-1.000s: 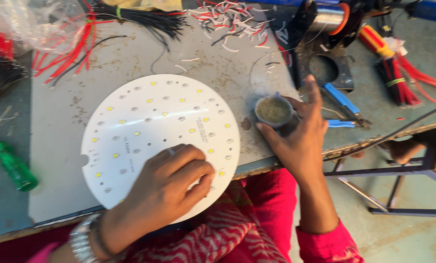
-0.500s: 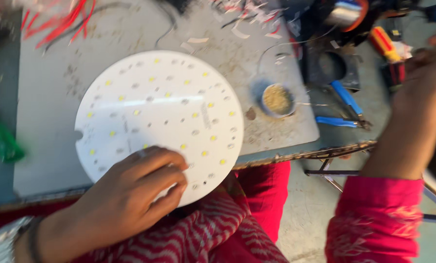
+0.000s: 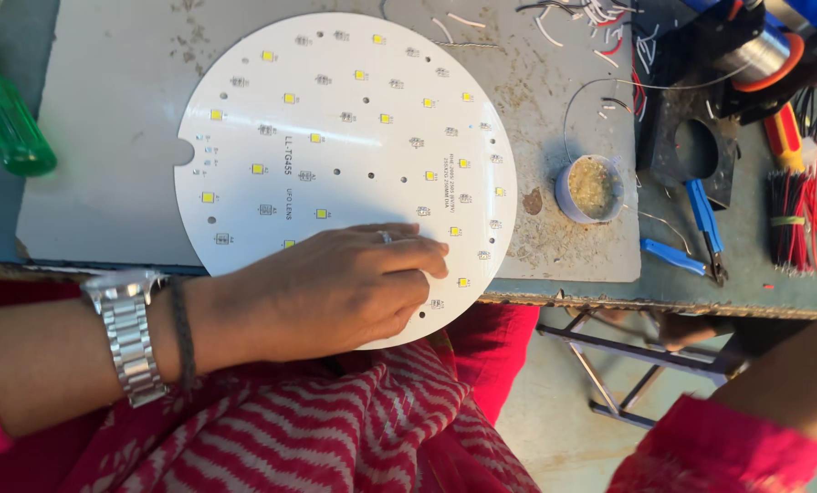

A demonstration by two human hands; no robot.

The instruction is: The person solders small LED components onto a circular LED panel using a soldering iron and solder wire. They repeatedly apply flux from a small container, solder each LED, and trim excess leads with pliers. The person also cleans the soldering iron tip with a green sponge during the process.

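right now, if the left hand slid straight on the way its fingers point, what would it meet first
The left hand rests flat on the round white LED board, fingers pointing right. It would pass the board's edge, cross bare grey sheet, then probably meet the blue-handled pliers; the small flux tin lies just above that line.

A grey workbench (image 3: 107,110) carries a round white LED board (image 3: 335,137), flux tin (image 3: 593,187), and pliers (image 3: 701,228).

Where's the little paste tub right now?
In the head view the round tub sits on the grey mat, just right of the white round board, left of the blue-handled pliers.
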